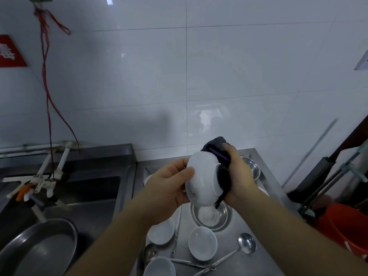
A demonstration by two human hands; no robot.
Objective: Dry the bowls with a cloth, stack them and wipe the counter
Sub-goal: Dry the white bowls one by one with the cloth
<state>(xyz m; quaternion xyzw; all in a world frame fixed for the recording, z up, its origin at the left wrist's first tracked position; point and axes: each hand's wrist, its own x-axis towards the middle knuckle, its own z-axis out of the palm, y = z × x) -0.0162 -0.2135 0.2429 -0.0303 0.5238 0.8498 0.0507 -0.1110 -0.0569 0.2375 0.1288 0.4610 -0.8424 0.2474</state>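
Left hand [169, 184] has its grip curled round a white bowl [203, 180], held up over the steel desk [239, 226] with its foot facing me. Right hand [239, 172] at 3 o'clock of the bowl clutches a dark cloth [223, 172] pressed to the rim. Small white dishes [202, 243] sit at 6 o'clock, and a ladle [246, 243] toward 5.

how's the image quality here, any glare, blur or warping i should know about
Head view: dim, bluish light; soft glare patches on the tiled wall behind the white bowl and dark cloth. Wide-angle warping bends the tile lines and stretches both forearms. The left hand and right hand are fairly sharp; the red bucket at the edge is soft.
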